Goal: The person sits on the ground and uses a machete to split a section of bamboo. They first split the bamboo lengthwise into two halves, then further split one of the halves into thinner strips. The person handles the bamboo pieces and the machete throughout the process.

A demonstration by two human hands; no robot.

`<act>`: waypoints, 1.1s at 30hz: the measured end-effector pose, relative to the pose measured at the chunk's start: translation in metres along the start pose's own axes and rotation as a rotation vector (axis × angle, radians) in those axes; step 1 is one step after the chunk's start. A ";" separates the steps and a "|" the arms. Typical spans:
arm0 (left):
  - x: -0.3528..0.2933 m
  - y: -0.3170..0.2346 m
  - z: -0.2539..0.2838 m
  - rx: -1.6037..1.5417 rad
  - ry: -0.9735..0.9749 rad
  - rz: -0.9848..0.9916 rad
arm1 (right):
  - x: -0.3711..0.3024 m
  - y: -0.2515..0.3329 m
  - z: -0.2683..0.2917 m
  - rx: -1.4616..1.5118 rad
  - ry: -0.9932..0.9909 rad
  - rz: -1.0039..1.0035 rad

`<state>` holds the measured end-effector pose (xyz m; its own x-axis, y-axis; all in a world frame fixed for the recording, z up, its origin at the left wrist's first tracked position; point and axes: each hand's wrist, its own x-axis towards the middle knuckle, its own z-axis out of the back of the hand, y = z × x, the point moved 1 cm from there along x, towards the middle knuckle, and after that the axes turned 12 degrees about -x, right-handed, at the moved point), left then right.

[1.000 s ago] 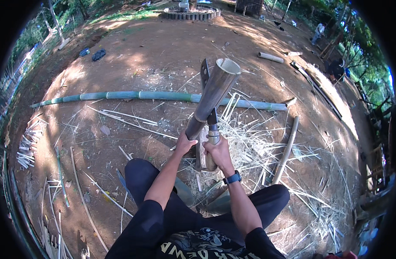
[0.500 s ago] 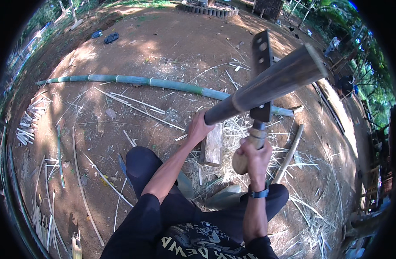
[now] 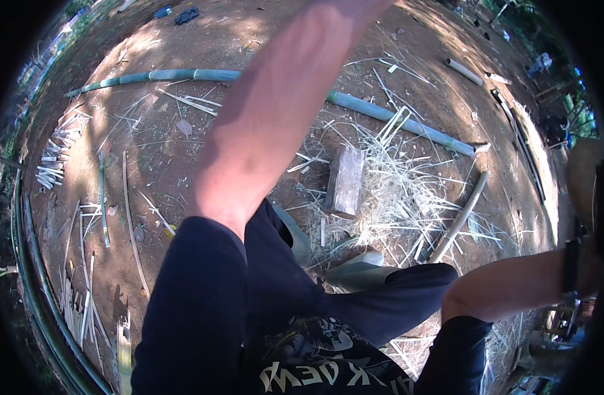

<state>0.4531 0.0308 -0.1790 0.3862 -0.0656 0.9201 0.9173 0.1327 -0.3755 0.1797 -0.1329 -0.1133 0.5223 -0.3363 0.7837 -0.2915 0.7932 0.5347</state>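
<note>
My left forearm (image 3: 266, 115) stretches up across the middle, and its hand is cut off by the upper edge, with whatever it holds. At the dim right rim my right hand (image 3: 591, 260) shows only in part, past a dark wrist strap. Beside it is the rounded tan wooden handle (image 3: 583, 168) of the large knife, with the blade hidden. A squared wooden block (image 3: 345, 181) lies on the ground in front of my boots (image 3: 358, 270), among a heap of pale shavings (image 3: 397, 197).
A long green bamboo pole (image 3: 407, 122) lies across the ground beyond the block. A shorter pole (image 3: 460, 217) rests to its right. Short cut pieces (image 3: 55, 155) are piled at far left, with thin strips (image 3: 134, 224) nearer. Long poles (image 3: 39, 316) curve along the left rim.
My left arm has swung up and forward, taking the thick dark pole out of view. My right hand has moved with the knife from the middle to the right rim. The view has shifted.
</note>
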 end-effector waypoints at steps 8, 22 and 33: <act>-0.322 0.142 0.090 0.392 0.998 1.108 | -0.208 -0.143 -0.276 0.168 0.546 -0.704; -0.010 -0.023 0.062 0.036 0.577 -0.140 | -0.228 -0.137 -0.256 0.132 0.620 -0.731; -0.011 -0.025 0.043 0.287 0.948 -0.289 | -0.233 -0.151 -0.238 0.507 0.688 -0.776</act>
<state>0.4220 0.0707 -0.1747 0.1868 -0.8688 0.4586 0.9775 0.2109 0.0014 0.2927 -0.0531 -0.4521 0.9827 -0.1730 -0.0661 0.0921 0.1466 0.9849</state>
